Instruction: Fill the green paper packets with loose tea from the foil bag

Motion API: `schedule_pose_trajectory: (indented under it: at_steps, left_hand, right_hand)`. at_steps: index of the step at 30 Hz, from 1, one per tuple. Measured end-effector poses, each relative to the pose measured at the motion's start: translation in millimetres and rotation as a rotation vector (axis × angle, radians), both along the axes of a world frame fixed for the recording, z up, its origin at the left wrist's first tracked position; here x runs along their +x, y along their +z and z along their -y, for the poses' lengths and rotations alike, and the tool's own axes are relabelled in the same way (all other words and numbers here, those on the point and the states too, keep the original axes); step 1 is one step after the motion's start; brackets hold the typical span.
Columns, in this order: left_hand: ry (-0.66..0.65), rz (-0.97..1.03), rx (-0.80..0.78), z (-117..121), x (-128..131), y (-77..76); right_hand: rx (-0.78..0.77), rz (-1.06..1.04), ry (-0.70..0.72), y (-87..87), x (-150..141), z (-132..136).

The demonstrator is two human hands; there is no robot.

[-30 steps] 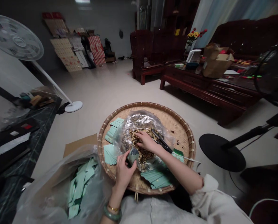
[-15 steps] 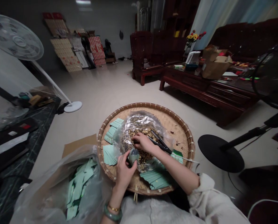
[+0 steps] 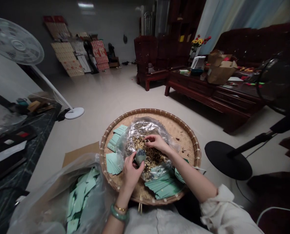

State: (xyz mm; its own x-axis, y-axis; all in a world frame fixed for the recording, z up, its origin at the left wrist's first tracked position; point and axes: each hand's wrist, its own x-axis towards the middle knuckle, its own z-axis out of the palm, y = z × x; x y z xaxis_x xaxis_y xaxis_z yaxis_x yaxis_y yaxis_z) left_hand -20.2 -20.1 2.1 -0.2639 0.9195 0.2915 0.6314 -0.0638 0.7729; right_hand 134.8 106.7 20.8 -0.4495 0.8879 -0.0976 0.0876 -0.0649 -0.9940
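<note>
Your left hand [image 3: 131, 174] pinches a small grey-green packet [image 3: 140, 157] between thumb and fingers, at the near edge of the dried flower mix [image 3: 148, 152], which lies in a crinkled clear plastic bag [image 3: 137, 131] on the round bamboo tray [image 3: 184, 136]. Your right hand [image 3: 157, 143] curves over the mix, its fingers drawn narrow; whether they hold any, you can't tell from here. A squeeze too hard could crush the packet, a tilt could spill it, and your right forearm could knock the mint-green cards [image 3: 163, 186] along the tray's near side.
</note>
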Motion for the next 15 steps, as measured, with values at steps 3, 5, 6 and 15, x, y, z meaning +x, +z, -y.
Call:
schedule_pose_trajectory:
  at_steps: [3,5,6,15]
  left_hand:
    - [-0.022,0.009,0.011,-7.3,3.3,0.3]
    - [-0.025,0.016,0.019,-11.8,5.1,0.2]
    - [-0.025,0.018,0.024,-13.9,5.9,0.1]
    - [-0.044,-0.052,0.062,-24.6,12.5,-3.5]
  right_hand:
    - [-0.079,-0.087,-0.021,12.1,7.1,-1.6]
    - [-0.039,-0.097,-0.002,23.0,11.6,-0.9]
    - [-0.002,-0.087,0.023,29.3,13.6,0.2]
    - [0.629,0.440,0.267,78.9,18.5,24.9]
